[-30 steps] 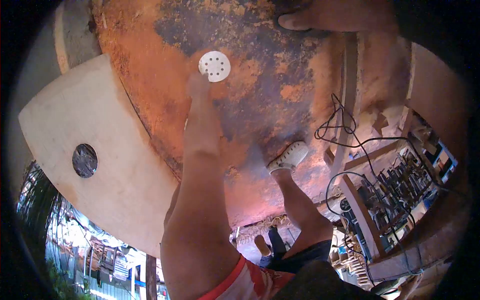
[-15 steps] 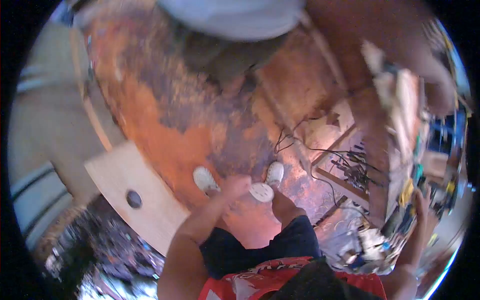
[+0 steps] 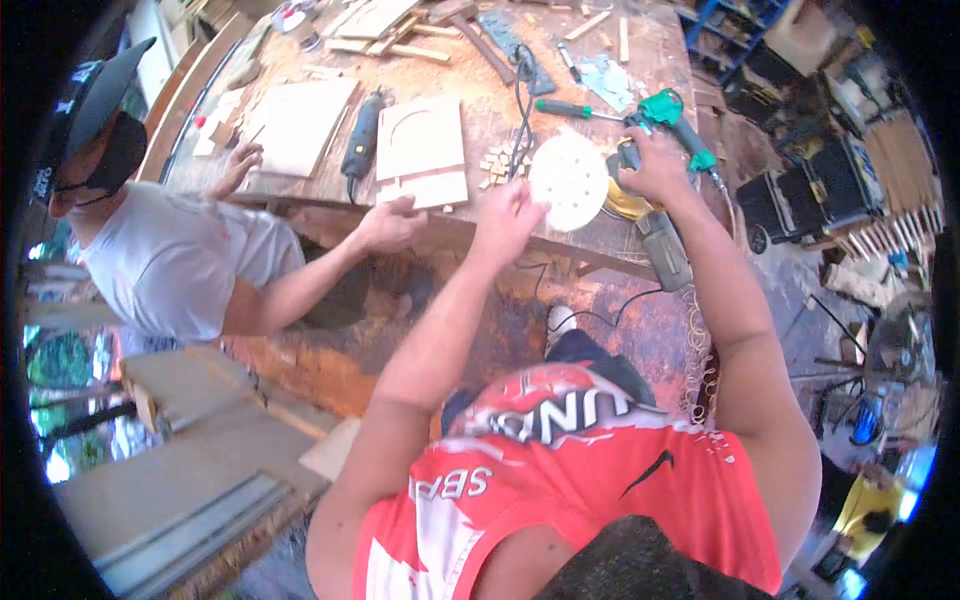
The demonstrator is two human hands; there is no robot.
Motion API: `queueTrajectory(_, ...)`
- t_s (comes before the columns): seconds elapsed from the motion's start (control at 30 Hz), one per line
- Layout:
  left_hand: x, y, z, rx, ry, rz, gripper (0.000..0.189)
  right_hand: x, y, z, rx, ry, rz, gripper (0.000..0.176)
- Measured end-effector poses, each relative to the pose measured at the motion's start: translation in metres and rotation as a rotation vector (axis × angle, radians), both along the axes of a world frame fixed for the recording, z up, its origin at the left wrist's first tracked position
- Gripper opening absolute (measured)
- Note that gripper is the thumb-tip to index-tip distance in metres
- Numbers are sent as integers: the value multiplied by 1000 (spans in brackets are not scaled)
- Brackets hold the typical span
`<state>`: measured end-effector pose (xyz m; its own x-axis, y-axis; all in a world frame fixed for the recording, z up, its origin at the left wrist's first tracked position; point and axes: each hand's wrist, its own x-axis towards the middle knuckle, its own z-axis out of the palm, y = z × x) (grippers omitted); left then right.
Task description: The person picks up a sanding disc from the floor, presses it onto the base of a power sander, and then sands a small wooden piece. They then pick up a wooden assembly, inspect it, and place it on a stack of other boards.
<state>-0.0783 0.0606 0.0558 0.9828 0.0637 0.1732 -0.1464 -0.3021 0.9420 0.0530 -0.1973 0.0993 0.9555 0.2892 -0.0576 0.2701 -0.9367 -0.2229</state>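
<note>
Between the fingers of my left hand (image 3: pixel 508 225) is a white round sanding disc (image 3: pixel 570 185) with a ring of small holes, its face turned up toward me. My right hand (image 3: pixel 657 165) is closed around the dark top of a yellow and grey power sander (image 3: pixel 628 195), just right of the disc. The sander's grey part (image 3: pixel 665 250) reaches over the front edge of the workbench (image 3: pixel 600 245). Behind my right hand lies a green and black power tool (image 3: pixel 665 110) with a hose at its end.
At left a co-worker in a white shirt (image 3: pixel 190 260) has both hands by the bench. On it lie wooden panels (image 3: pixel 422 150), a blue-black power tool (image 3: pixel 362 135), small wood blocks (image 3: pixel 497 165) and offcuts (image 3: pixel 390 45). Black cases (image 3: pixel 800 205) stand at right.
The view has swung from the floor up to the workbench. My left hand has brought the sanding disc up over the bench edge. My right hand has come from the far right onto the sander.
</note>
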Motion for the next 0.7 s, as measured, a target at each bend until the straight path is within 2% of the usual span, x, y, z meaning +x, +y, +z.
queueTrajectory(0.03,25,-10,-3,101,62,42,22,-3,-8,9,101,89,-5,71)
queueTrajectory(0.07,50,-23,-16,-104,216,66,22,-2,-16,13,202,169,-12,70)
queueTrajectory(0.1,74,-30,-25,-16,272,47,23,8,-42,-21,189,-211,127,68)
queueTrajectory(0.17,108,-42,-47,100,343,80,25,-7,-58,13,270,-44,23,67)
queueTrajectory(0.2,119,-48,-47,320,394,136,25,-10,-65,22,279,-23,49,67)
queueTrajectory(0.27,123,-59,-43,435,366,268,28,-8,-79,33,308,-26,-21,65)
queueTrajectory(0.4,121,-67,-35,418,321,375,27,6,-101,34,421,-99,97,65)
queueTrajectory(0.47,116,-55,-41,-59,365,112,29,12,-95,39,555,-107,139,63)
queueTrajectory(0.5,115,-43,-47,-187,702,-56,35,15,-93,38,601,-101,165,63)
queueTrajectory(0.53,114,-39,-54,-193,710,-59,35,16,-88,39,595,-94,161,63)
queueTrajectory(0.6,107,-35,-44,-448,751,-246,35,20,-72,41,608,-147,207,62)
queueTrajectory(0.67,115,-27,-38,-509,763,-288,29,22,-58,46,605,-146,201,62)
queueTrajectory(0.7,123,-24,-34,-523,668,-279,27,23,-53,51,606,-152,204,62)
